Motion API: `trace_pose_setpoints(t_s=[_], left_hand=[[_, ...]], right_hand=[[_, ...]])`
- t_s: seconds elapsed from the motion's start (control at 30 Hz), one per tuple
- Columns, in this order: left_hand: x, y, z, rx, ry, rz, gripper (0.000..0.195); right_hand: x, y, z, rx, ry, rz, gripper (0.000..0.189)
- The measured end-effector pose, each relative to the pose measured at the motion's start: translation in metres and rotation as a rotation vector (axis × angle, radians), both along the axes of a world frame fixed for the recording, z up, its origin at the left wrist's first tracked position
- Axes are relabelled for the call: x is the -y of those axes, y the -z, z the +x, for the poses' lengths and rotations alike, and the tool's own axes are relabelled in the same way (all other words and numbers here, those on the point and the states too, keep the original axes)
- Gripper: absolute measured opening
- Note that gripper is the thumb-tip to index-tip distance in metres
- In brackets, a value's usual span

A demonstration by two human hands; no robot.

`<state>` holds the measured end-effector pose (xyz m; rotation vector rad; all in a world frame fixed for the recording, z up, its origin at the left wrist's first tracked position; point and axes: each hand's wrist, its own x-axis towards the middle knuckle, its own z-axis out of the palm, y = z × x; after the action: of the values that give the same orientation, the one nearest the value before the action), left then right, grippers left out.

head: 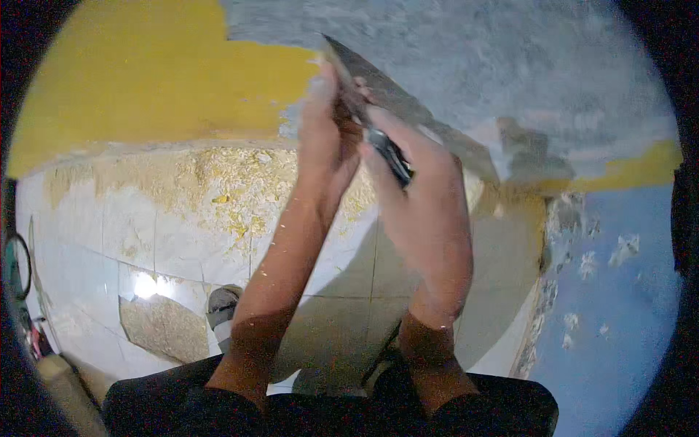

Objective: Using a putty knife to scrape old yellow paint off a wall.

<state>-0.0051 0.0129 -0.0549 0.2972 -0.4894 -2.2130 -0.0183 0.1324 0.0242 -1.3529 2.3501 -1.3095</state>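
Observation:
My right hand (426, 180) is closed round the dark handle of a scraper-like tool (390, 155), in front of a wall. Raised beside it, my left hand (327, 120) is near the tool's front end, its palm turned towards the tool. Motion blur hides the fingertips, so I cannot tell whether the left hand grips the tool. Behind both hands, yellow paint (164, 82) covers the wall on the left, and bare grey surface (519, 65) shows at the upper right. A dark shadow runs diagonally beside the tool.
Yellow paint flakes (240, 213) lie on the white tiled floor (180, 229) along the wall's foot. A blue wall (611, 284) with chipped patches stands at the right. A shoe (223, 306) shows left of my forearm, near a brownish flat piece (164, 328). Assorted items crowd the far left edge.

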Motion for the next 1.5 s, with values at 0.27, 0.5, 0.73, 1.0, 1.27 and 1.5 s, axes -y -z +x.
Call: trace_pose_setpoints(t_s=[0.27, 0.5, 0.73, 1.0, 1.27, 1.5], left_hand=[[0.027, 0.011, 0.01, -0.081, -0.075, -0.037, 0.035], [-0.004, 0.016, -0.012, -0.031, 0.161, 0.024, 0.03], [0.007, 0.006, 0.007, -0.121, 0.09, 0.063, 0.034], [0.013, 0.003, 0.004, -0.222, 0.118, 0.103, 0.028], [0.032, 0.007, 0.015, -0.131, 0.051, 0.035, 0.03], [0.035, 0.006, -0.006, -0.096, -0.032, -0.028, 0.027]], right_hand=[[0.027, 0.039, -0.027, 0.101, -0.203, -0.217, 0.033], [-0.011, 0.005, -0.034, 0.236, -0.11, 0.02, 0.033], [0.005, 0.028, -0.018, 0.037, -0.046, -0.039, 0.034], [0.01, 0.01, -0.013, -0.057, -0.03, 0.015, 0.036], [0.032, 0.02, -0.011, -0.107, -0.106, -0.087, 0.03], [0.021, 0.022, -0.007, -0.14, -0.004, -0.076, 0.034]])
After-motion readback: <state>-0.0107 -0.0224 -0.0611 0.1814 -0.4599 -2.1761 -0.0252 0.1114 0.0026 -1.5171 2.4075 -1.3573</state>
